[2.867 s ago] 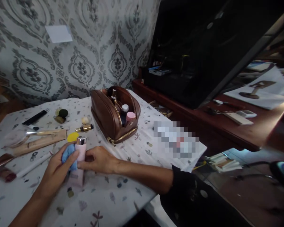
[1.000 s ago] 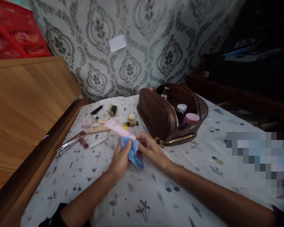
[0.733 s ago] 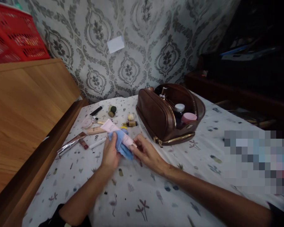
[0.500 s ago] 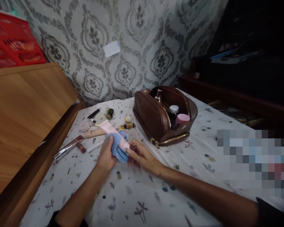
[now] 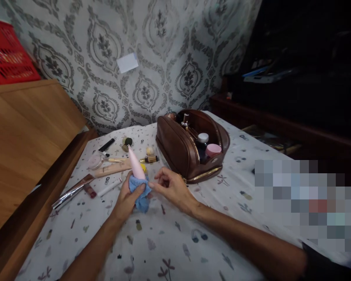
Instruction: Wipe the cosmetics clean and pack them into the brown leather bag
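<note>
My left hand [image 5: 127, 195] is closed around a pink squeeze tube [image 5: 137, 166], with a blue cloth [image 5: 142, 201] wrapped about its lower part. The tube's narrow end points up and away from me; its other end is hidden in the cloth. Just to the right, my right hand [image 5: 174, 191] has its fingers apart and half curled, the thumb tip at the cloth's edge. I cannot tell if it touches. Behind the hands stands a brown cosmetic bag [image 5: 175, 144], unzipped, with a pink-lidded jar [image 5: 213, 150] and a white-capped bottle [image 5: 203, 137] inside.
Left of the hands lie a beige tube [image 5: 111, 169], a white pen-like stick [image 5: 109, 187], a silver-and-brown tube [image 5: 73, 191], a round compact [image 5: 95, 161], a black stick [image 5: 107, 144] and a gold-and-black tube [image 5: 151, 159]. A wooden panel [image 5: 32, 128] borders the table's left side.
The pink tube has turned more upright, with the cloth now around its lower end. My right hand has come off the tube's end and sits slightly apart. The view has shifted right.
</note>
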`<state>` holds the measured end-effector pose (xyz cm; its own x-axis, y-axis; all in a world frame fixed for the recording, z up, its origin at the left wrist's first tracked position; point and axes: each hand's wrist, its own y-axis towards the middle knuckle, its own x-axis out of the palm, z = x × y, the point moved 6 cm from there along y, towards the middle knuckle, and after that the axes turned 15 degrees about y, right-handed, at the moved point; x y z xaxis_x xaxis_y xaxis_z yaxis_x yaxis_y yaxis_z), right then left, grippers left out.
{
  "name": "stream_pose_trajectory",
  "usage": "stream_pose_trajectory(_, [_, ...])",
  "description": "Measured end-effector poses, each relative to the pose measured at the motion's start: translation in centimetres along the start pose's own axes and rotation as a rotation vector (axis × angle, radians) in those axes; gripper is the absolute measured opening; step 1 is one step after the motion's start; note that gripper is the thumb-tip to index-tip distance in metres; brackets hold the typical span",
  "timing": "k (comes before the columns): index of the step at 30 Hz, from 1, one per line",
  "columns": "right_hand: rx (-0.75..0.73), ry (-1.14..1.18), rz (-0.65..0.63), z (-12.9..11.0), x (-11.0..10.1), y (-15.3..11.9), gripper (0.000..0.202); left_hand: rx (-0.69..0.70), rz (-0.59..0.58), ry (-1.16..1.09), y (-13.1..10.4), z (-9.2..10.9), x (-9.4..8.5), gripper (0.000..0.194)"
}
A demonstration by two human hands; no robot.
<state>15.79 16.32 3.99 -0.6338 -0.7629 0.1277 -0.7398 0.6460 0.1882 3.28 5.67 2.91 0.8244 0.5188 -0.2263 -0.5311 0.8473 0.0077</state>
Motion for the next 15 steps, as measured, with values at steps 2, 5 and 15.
stream_pose_trajectory(2, [-0.078, 0.066, -0.012, -1.3, -0.2, -0.1, 0.046, 0.017, -0.07, 0.113, -0.3, 0.4, 0.2, 0.045])
stream_pose_trajectory(5, [-0.151, 0.138, -0.003, -2.7, -0.5, -0.3, 0.047, 0.18, -0.086, 0.371, -0.8, 1.8, 0.5, 0.045])
stream_pose_trajectory(15, [-0.132, 0.473, 0.017, -5.3, -0.7, -0.6, 0.043, 0.269, 0.31, 0.505, -1.6, 4.3, -1.4, 0.042])
